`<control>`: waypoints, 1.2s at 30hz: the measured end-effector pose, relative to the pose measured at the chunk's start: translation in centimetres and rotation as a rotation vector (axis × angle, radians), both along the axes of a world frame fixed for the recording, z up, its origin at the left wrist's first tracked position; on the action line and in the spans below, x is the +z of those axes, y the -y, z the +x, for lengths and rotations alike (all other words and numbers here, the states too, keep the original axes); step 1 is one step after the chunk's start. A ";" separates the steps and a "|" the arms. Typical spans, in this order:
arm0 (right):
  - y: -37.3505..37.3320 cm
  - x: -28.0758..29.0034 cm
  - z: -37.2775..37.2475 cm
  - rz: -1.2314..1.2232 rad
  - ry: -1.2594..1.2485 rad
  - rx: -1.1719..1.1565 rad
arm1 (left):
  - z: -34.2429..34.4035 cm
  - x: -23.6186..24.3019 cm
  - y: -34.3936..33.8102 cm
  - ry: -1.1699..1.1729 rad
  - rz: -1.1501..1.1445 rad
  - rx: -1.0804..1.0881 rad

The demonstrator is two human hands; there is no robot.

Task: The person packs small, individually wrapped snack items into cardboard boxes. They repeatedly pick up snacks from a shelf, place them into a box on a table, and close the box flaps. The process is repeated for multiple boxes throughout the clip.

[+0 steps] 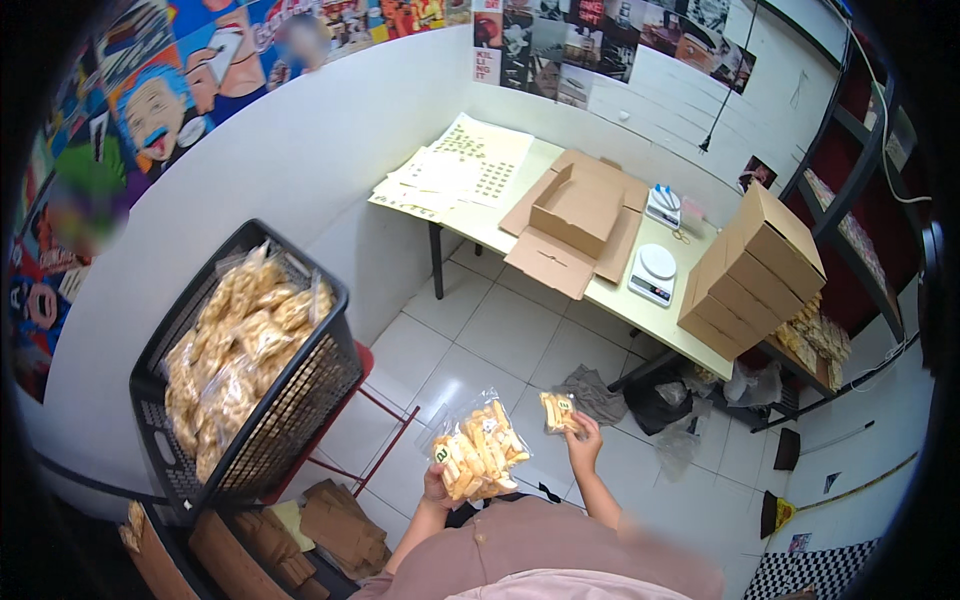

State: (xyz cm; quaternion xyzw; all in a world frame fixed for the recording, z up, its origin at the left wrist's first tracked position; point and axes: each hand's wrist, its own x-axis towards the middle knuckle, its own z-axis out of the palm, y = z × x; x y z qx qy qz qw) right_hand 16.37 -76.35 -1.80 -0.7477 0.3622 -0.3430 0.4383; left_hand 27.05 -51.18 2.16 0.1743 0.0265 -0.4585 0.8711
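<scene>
My left hand [436, 484] grips a clear bag of pale yellow stick snacks [482, 452] with a small green label; whether it is one bag or several held together I cannot tell. Out to the right, my right hand [584, 442] holds a smaller bag of similar snacks [556, 412], also labelled. To the left, a black perforated plastic basket [322, 355] heaped with snack bags [240, 340] rests on a red metal stand [385, 437].
Ahead, a table [650, 326] carries label sheets [470, 155], an open carton [575, 215], two scales [653, 283], stacked cartons [745, 265]. Shelving [840, 210] stands right. A grey cloth [597, 392] and dark bag [655, 410] lie on the floor; folded cardboard [340, 520] lies lower left.
</scene>
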 end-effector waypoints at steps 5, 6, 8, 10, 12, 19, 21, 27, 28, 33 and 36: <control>3.5 4.6 6.2 0.134 0.234 0.020 | 5.2 -0.4 4.0 0.026 -0.050 -0.055; 4.1 5.2 7.5 0.132 0.278 0.023 | 6.5 -0.4 4.7 0.040 -0.028 -0.039; 5.9 7.2 10.3 0.122 0.309 -0.013 | 9.8 0.3 7.2 0.029 -0.001 -0.022; 7.4 7.8 12.8 0.120 0.381 -0.043 | 13.0 0.6 9.5 0.051 0.001 -0.035; 9.3 8.3 15.4 0.062 0.400 -0.088 | 16.2 0.5 11.6 0.066 0.001 -0.031; 19.5 11.2 26.9 -0.172 0.272 -0.227 | 29.0 0.4 17.9 0.089 -0.064 -0.149; 22.5 11.8 30.4 -0.186 0.201 -0.205 | 31.8 -0.2 19.2 0.087 -0.080 -0.162; 31.8 7.9 39.4 -0.199 0.055 -0.071 | 36.8 1.6 25.2 -0.016 -0.084 -0.161; 32.4 7.2 39.7 -0.216 -0.042 0.007 | 37.1 1.5 25.6 -0.042 -0.088 -0.159; 35.3 5.3 41.8 0.071 -0.363 0.314 | 40.0 -1.1 28.4 0.016 -0.071 -0.126; 36.9 6.0 42.2 0.116 -0.435 0.302 | 41.8 -0.6 29.7 0.030 -0.049 -0.103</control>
